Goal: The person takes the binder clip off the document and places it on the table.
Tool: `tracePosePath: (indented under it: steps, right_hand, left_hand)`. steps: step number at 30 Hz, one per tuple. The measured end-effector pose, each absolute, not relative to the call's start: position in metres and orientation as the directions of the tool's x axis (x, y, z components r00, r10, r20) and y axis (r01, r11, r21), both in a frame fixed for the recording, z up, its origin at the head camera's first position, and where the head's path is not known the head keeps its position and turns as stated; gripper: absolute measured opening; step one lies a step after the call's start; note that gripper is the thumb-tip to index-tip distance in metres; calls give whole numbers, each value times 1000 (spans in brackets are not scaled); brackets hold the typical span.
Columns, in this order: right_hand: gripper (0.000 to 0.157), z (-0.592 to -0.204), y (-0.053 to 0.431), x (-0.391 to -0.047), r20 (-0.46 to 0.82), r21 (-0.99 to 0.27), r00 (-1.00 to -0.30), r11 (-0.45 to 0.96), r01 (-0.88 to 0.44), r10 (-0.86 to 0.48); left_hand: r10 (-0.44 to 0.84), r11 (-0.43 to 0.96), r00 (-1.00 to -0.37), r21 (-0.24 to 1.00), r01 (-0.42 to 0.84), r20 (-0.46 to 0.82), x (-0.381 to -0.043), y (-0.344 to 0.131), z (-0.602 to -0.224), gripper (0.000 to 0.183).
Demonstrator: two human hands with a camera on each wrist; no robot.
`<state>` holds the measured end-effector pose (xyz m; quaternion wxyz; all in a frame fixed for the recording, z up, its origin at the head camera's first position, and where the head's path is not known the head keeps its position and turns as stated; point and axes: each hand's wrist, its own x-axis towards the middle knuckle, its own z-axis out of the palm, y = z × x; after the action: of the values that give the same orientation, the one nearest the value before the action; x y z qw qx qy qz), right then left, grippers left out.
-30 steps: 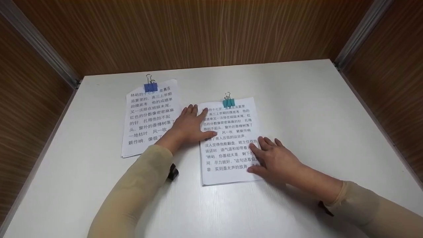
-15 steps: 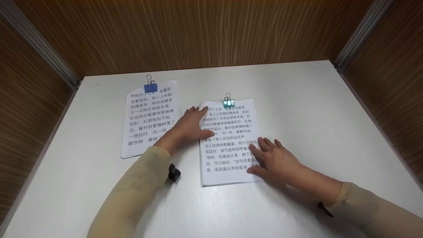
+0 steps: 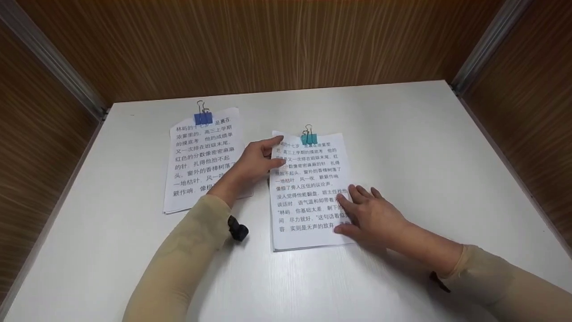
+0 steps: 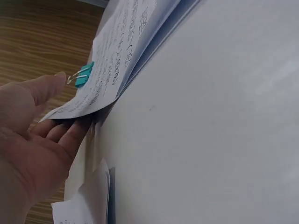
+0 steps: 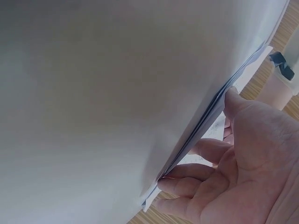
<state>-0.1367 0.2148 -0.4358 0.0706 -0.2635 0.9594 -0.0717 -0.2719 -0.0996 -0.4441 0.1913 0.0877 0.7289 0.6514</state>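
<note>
In the head view a printed paper stack (image 3: 308, 201) lies at the middle of the table, with a teal binder clip (image 3: 309, 138) on its top edge. My left hand (image 3: 252, 163) grips the upper left corner of this stack. In the left wrist view, fingers (image 4: 70, 133) are tucked beneath the lifted paper and the thumb is above it. My right hand (image 3: 377, 217) rests along the stack's lower right edge, its fingers extended and its thumb on the page. A second printed stack (image 3: 203, 161) with a blue binder clip (image 3: 203, 118) lies to the left.
The white table (image 3: 402, 134) is bounded by wood-grain panels (image 3: 277, 44) at the back and both sides. A black wrist device (image 3: 238, 229) hangs below the left sleeve (image 3: 183, 255). The left forearm passes close to the second stack's lower right corner.
My left hand, earlier lying flat on the left edge of the middle stack, has turned, with fingers now under its upper left corner, which is raised. The right hand stays put.
</note>
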Motion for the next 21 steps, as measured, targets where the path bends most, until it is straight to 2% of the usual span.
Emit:
tracePosePath:
  steps: [10, 17, 21]
  right_hand:
    - [80, -436, 215, -137, -102, -182, -853, 852, -490, -512]
    - [80, -436, 214, -136, -96, -186, -855, 853, -488, -510]
    - [82, -437, 214, -136, -103, -207, -863, 859, -468, -495]
  left_hand:
    - [338, 109, -917, 977, -184, -211, -282, -101, -453, 67]
    - [350, 19, -906, 969, -247, -238, -280, -101, -455, 68]
    - [329, 53, -916, 973, -224, -229, -279, -100, -454, 67]
